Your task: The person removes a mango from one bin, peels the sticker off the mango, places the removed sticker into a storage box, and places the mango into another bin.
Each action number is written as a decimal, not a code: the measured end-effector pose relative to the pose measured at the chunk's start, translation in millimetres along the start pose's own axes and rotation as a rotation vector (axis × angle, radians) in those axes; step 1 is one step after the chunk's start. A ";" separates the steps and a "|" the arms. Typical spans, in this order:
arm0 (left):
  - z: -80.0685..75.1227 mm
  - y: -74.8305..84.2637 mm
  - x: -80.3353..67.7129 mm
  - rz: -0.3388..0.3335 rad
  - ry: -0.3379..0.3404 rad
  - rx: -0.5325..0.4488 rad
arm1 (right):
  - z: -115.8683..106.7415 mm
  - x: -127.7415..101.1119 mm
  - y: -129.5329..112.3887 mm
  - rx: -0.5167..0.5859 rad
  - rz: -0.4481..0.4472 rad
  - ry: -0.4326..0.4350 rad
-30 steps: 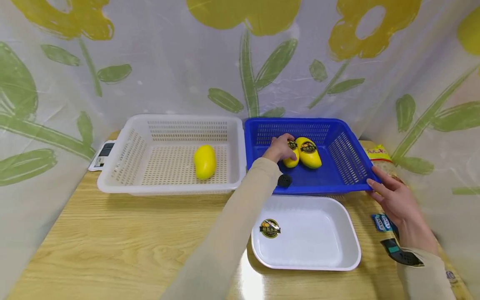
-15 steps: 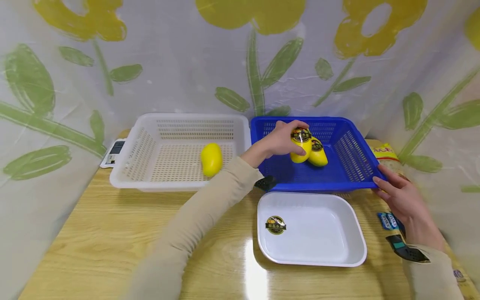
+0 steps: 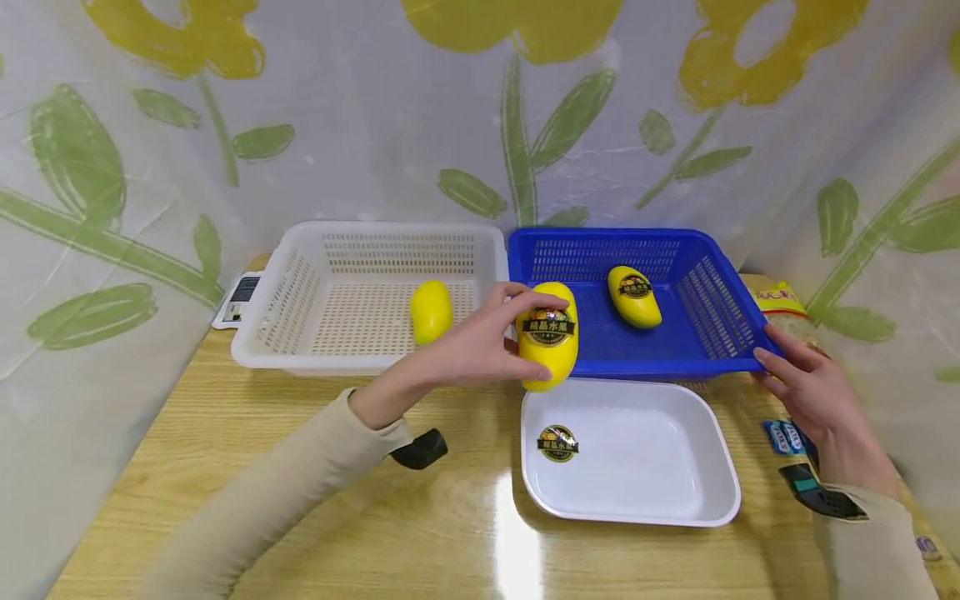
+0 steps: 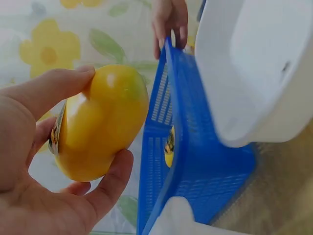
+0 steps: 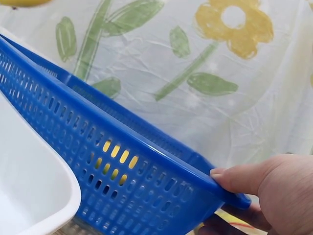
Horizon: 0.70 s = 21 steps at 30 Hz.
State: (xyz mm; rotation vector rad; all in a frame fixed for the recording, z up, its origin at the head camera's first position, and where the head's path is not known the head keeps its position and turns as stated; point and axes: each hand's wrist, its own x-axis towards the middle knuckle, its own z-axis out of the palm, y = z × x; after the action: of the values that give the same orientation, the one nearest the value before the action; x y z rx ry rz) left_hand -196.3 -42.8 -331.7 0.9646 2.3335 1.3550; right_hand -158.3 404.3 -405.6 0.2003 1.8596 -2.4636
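My left hand [image 3: 476, 346] grips a yellow mango [image 3: 553, 367] between thumb and fingers, raised over the front left of the blue basket [image 3: 675, 367]. A black and gold sticker faces up on this fruit; in the left wrist view the mango [image 4: 105, 120] fills the grasp. Another stickered mango [image 3: 637, 310] lies inside the blue basket. My right hand [image 3: 813, 396] holds that basket's front right corner, its thumb on the rim in the right wrist view. One mango [image 3: 431, 308], with no sticker showing, lies in the white basket [image 3: 330, 361] to the left.
In front of the blue basket stands a white tray [image 3: 637, 450] with a round sticker [image 3: 558, 444] inside. Small blue packets [image 3: 784, 437] and a yellow-topped bag [image 3: 783, 302] are at the right. A white device [image 3: 238, 300] sits behind the white basket's left end.
My left hand has lifted one stickered mango out of the blue basket and carried it left and toward me. The right hand stays on the basket corner.
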 end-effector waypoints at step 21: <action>27.9 -52.7 -124.2 -0.119 -0.069 0.011 | 1.6 0.7 -4.2 0.006 0.040 0.030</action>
State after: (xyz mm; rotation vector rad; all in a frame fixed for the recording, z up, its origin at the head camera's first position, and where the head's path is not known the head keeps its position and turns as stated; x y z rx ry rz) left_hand -111.1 -125.0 -402.2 0.8470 2.3101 1.2442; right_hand -159.6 403.9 -401.3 0.2744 1.8409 -2.4535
